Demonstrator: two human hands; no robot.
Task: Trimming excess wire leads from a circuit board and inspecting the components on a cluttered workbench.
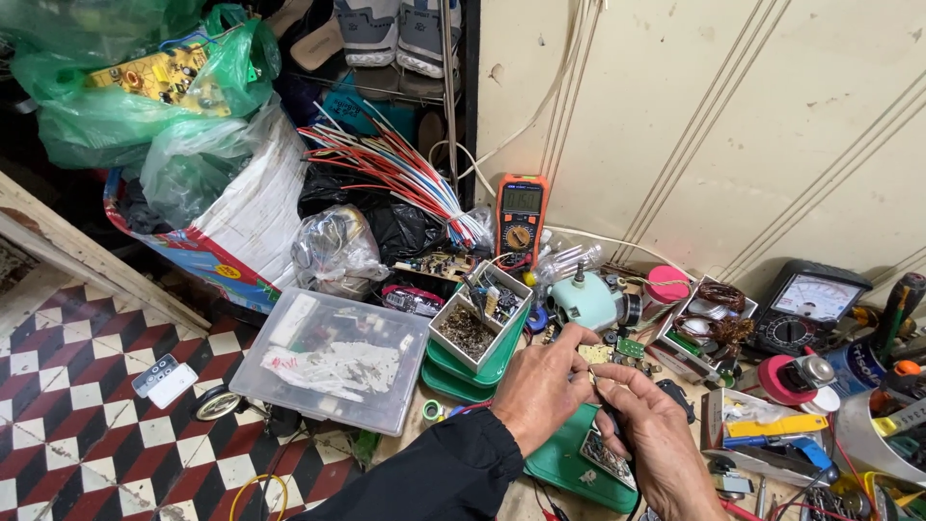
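My left hand [542, 388] pinches a small tan circuit board [595, 354] between thumb and fingers, above a green tray [559, 465]. My right hand [659, 439] is just to its right, fingertips almost touching the left hand's. It grips a black pen-shaped tool [612, 425] whose dark cord runs down toward the tray's front. The tool's tip is hidden between my hands. A black sleeve covers my left forearm. A second small green board [631, 347] lies on the bench just beyond my fingers.
An orange multimeter [521, 218] leans on the wall and an analogue meter [806, 309] sits at right. A white divided parts box [477, 326] and a clear lidded box [328, 363] stand left of my hands. Coloured wires [405, 178] and green bags crowd the back; tiled floor lies at left.
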